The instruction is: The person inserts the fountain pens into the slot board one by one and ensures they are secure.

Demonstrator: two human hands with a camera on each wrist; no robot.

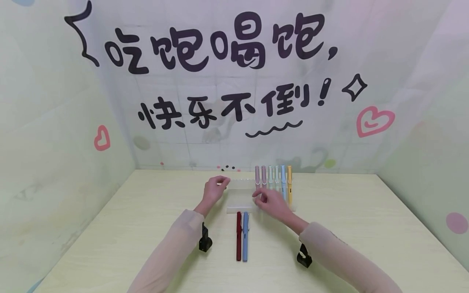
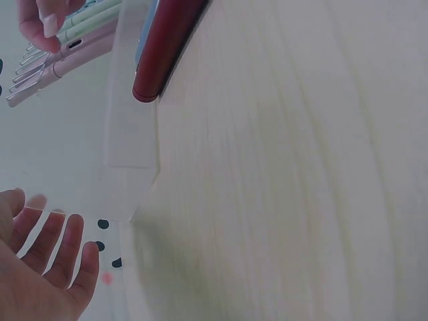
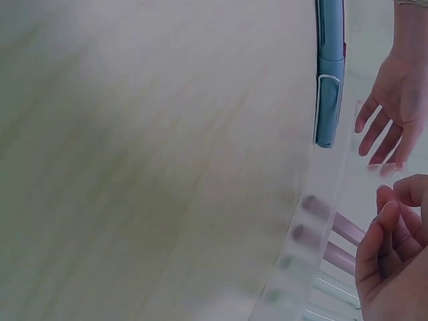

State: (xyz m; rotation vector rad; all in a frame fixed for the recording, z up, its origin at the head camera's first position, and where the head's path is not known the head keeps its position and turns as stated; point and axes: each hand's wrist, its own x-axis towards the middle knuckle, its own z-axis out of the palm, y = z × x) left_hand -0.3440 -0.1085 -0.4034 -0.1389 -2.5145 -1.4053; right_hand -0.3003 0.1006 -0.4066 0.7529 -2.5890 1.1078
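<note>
A clear pen stand point(image 1: 239, 197) stands on the table with several capped pens upright at its right side: lilac pens point(image 1: 257, 175), pale green pens point(image 1: 270, 174), a light blue pen point(image 1: 283, 175) and a yellow pen point(image 1: 290, 183). My left hand point(image 1: 215, 190) pinches the stand's upper left edge, some fingertips showing through the clear sheet in the left wrist view. Just in front of the lilac pens is my right hand point(image 1: 272, 203), fingers loosely curled, nothing visible between them. A dark red pen point(image 1: 239, 236) and a blue pen point(image 1: 245, 237) lie side by side before the stand.
The pale wood-patterned table point(image 1: 344, 236) runs back to a printed cloth backdrop point(image 1: 234, 150) with large black lettering. Cloth also hangs at both sides. Black wrist mounts point(image 1: 205, 243) hang under both sleeves.
</note>
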